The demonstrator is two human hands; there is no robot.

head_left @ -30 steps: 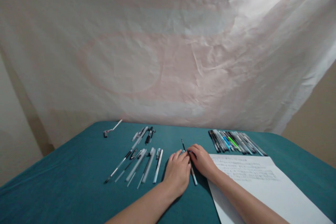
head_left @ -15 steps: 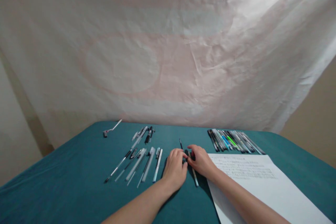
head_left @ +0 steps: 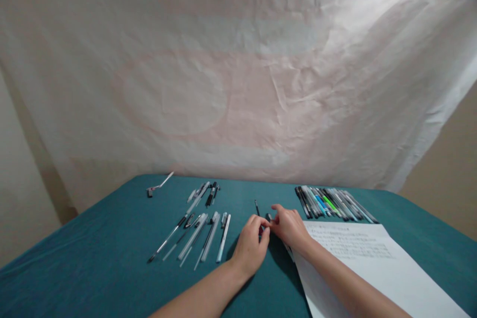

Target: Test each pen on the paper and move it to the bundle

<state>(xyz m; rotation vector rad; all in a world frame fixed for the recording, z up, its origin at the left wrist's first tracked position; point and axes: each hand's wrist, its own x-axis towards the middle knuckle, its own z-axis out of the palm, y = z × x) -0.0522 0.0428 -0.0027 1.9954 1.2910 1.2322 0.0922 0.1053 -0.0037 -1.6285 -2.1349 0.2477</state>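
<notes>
My left hand (head_left: 250, 248) and my right hand (head_left: 291, 228) meet at the middle of the teal table (head_left: 93, 268), fingertips together. Both are closed on a thin pen (head_left: 257, 207), whose dark narrow end sticks out beyond my left fingers. A small dark piece (head_left: 269, 217) shows at my right fingertips. The rest of the pen is hidden under the hands. A sheet of paper (head_left: 357, 263) with handwritten lines lies under my right forearm.
Several clear and black pens (head_left: 203, 233) lie loose left of my hands, with more (head_left: 208, 192) behind them. A tight row of coloured pens (head_left: 331, 203) sits at the back right. One pale pen (head_left: 159, 185) lies far left. A white cloth (head_left: 238, 69) hangs behind the table.
The pale pen barrel that showed on the table between my wrists is now out of sight. My hands have drawn closer together and the dark pen end has shifted slightly left.
</notes>
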